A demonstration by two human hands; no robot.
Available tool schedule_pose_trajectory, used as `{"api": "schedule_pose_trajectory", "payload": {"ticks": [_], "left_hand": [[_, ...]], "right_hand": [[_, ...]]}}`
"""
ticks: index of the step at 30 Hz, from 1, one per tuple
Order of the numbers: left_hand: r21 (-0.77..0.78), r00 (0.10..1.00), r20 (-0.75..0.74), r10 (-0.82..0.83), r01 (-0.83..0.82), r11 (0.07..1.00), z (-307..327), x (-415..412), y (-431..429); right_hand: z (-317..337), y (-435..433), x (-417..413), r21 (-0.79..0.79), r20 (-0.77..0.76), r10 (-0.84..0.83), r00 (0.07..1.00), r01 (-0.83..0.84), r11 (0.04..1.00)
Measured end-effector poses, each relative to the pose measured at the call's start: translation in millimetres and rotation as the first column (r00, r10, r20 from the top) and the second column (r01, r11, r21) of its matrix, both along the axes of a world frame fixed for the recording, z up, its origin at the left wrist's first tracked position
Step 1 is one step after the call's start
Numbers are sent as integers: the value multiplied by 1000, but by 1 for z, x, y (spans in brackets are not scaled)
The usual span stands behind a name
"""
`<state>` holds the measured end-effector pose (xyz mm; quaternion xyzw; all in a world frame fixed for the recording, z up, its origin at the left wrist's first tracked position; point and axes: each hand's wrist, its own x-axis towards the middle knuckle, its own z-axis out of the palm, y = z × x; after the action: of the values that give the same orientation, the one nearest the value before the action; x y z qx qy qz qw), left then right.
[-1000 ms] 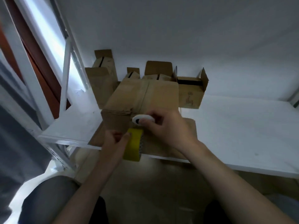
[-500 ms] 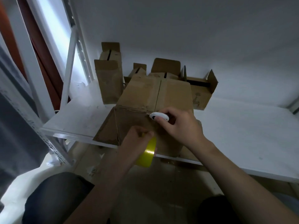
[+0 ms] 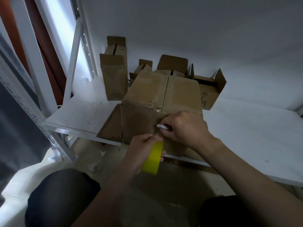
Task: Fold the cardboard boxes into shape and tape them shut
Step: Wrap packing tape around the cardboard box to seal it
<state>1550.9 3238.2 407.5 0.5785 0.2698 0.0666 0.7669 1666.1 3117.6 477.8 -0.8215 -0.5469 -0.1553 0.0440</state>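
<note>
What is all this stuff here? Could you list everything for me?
large brown cardboard box: one, brown, front of the shelf, top flaps closed
smaller brown cardboard boxes: at least four, brown, behind it by the wall
yellow roll of tape: one, yellow, below the shelf edge
small white hand tool: one, white, at the large box's front face
white shelf board: one, white, under the boxes
white metal shelf posts: at least two, white, left
left hand: one, grips the tape roll
right hand: one, holds the white tool

Box (image 3: 157,97) on shelf (image 3: 246,136) edge, smaller boxes (image 3: 114,79) behind, tape roll (image 3: 152,159) before it
</note>
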Motion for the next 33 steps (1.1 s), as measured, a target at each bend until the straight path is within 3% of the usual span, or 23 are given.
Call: {"api": "schedule_pose_trajectory", "payload": {"ticks": [2, 4, 6, 9, 11, 13, 15, 16, 19, 21, 24, 31, 33], "left_hand": [[-11, 999, -42, -9, 8, 1000, -8, -5, 1], [-11, 997, -74, -4, 4, 1000, -16, -9, 3], [4, 996, -86, -1, 1, 1000, -20, -10, 7], [117, 994, -98, -38, 50, 992, -16, -9, 10], [159, 996, -74, -55, 66, 985, -8, -7, 10], [168, 994, -66, -91, 101, 981, 2, -9, 10], [182, 991, -70, -110, 122, 976, 8, -12, 12], [190, 991, -70, -111, 123, 974, 10, -14, 14], [230, 990, -69, -122, 135, 964, 13, -21, 19], [262, 990, -76, -123, 139, 955, 13, -25, 22], [284, 989, -92, -119, 140, 949, 14, -28, 22], [280, 986, -97, -135, 157, 947, 21, -33, 15], [299, 983, -110, -147, 173, 938, 24, -35, 14]], "right_hand": [[5, -7, 4, -29, -62, 6, 998, -8, 1000], [9, -23, 7, 42, -255, 54, 965, -45, 998], [11, -39, 6, 244, -422, 93, 902, 14, 970], [14, -36, 19, 493, -425, -21, 905, 251, 833], [17, -22, 45, 478, -462, -173, 870, 408, 778], [20, -9, 71, 289, -502, -348, 792, 533, 795], [17, -3, 83, 87, -453, -482, 750, 575, 814], [15, -1, 83, 65, -405, -516, 755, 586, 807], [10, 4, 63, 314, -163, -403, 901, 435, 844], [3, 11, 41, 309, -61, -286, 956, 291, 905], [-5, 17, 23, 180, 84, -333, 939, 314, 932], [-11, 14, 13, 149, 262, -345, 902, 315, 937], [-16, 15, 8, 135, 238, -372, 897, 349, 927]]}}
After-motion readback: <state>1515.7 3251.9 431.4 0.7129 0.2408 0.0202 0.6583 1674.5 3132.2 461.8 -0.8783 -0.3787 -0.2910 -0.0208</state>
